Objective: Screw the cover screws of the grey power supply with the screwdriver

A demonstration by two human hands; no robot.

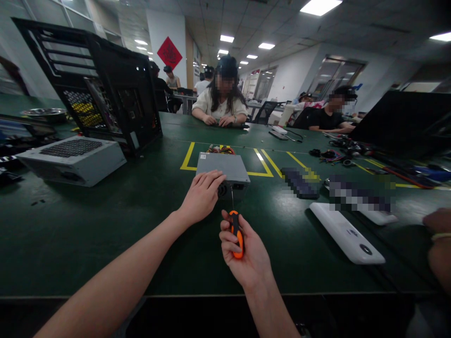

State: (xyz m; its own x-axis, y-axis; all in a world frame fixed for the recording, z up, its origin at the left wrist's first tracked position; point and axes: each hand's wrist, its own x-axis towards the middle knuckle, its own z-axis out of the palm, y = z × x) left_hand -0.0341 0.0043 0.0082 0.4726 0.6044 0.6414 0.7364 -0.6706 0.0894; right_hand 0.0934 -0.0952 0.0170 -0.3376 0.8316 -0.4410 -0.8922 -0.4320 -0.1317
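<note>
A grey computer power supply unit (225,165) lies on the green table, with bundled coloured cables (221,149) at its far side. My left hand (201,195) grips its near left corner, fingers laid over the top; the thumb is hidden. In my right hand (246,249) is a screwdriver (236,233) with an orange and black handle, the fingers closed round it. Its thin shaft points away from me and reaches the unit's near face, close to the power socket (238,186). Whether the tip sits in a screw I cannot tell.
On the left stand a second power supply (75,158) and a black computer case (116,94). To the right lie a white power bank-like device (347,233), a blurred phone-like object (300,182) and loose cables (331,156). Another person's hand (439,225) shows at the right edge; a person (221,101) sits opposite.
</note>
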